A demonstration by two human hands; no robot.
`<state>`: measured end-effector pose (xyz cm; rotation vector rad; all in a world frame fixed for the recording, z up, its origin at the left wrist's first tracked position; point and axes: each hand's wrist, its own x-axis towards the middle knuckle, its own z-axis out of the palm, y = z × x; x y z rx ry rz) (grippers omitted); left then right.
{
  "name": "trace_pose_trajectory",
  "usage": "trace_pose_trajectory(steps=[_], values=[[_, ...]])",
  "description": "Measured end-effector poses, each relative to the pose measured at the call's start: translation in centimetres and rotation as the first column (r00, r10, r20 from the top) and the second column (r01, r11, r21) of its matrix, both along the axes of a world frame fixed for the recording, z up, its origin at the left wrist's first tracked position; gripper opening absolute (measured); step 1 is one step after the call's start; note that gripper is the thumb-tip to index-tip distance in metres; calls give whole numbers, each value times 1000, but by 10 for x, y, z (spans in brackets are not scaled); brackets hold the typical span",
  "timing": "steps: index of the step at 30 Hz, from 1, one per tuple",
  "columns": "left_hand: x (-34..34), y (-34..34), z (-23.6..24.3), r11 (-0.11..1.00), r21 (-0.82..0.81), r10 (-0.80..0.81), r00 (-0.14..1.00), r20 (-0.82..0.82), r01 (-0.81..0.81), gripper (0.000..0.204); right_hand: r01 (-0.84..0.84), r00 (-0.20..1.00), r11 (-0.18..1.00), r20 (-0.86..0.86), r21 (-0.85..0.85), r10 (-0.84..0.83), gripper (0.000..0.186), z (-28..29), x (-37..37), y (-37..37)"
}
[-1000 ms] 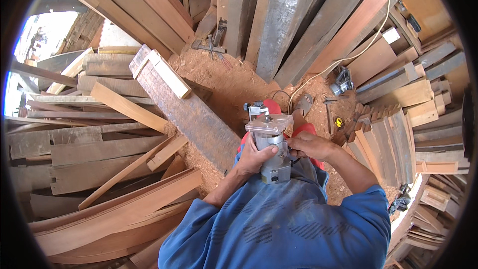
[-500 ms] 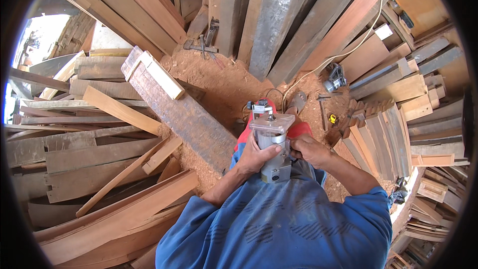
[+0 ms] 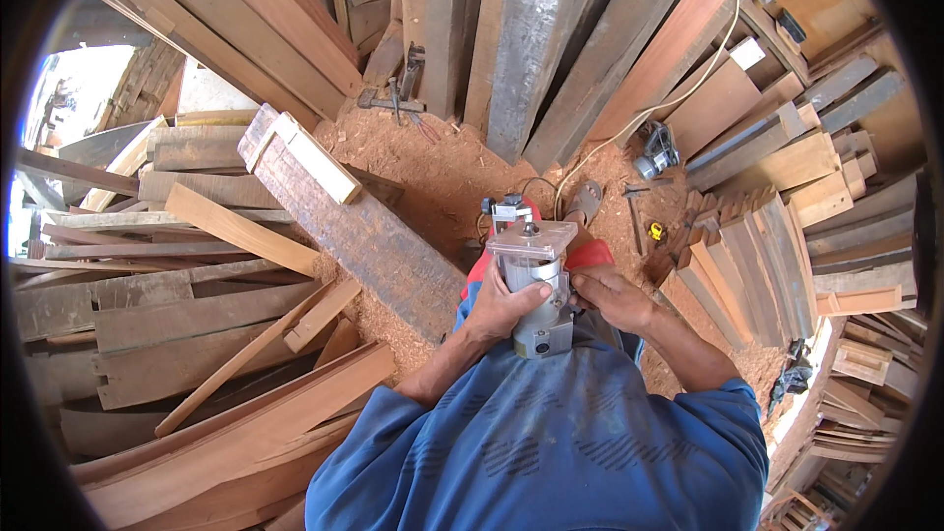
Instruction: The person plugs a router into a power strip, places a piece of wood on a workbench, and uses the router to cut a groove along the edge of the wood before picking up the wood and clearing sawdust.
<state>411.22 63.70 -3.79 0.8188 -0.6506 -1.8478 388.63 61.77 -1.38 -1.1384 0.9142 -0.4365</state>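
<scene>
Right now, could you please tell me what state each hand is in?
Left hand: closed around the grey power tool.
Right hand: curled at the tool's right side; whether it grips a part cannot be told.

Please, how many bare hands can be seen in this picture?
2. The left hand is around the silver power tool; the right hand is at its right side. Some right fingertips are hidden.
</scene>
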Motion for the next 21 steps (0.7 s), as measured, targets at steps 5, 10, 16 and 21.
trace_pose_trajectory(steps=[5, 10, 16, 21], values=[[0, -3, 4, 999, 27, -37, 999, -33, 38, 70, -95, 995, 995, 31, -14, 96, 39, -1, -11, -7], [-5, -1, 0, 1000, 6, -18, 1000, -26, 18, 74, -256, 949, 957, 226, 138, 221, 39, -11, -22, -23], [-4, -2, 1, 1000, 5, -19, 1000, -21, 19, 73, -195, 980, 981, 42, 7, 194, 26, -1, -17, -19], [-6, -3, -3, 1000, 9, -25, 1000, -17, 25, 70, -99, 990, 964, -123, -245, 70, 19, 8, -11, -4]])
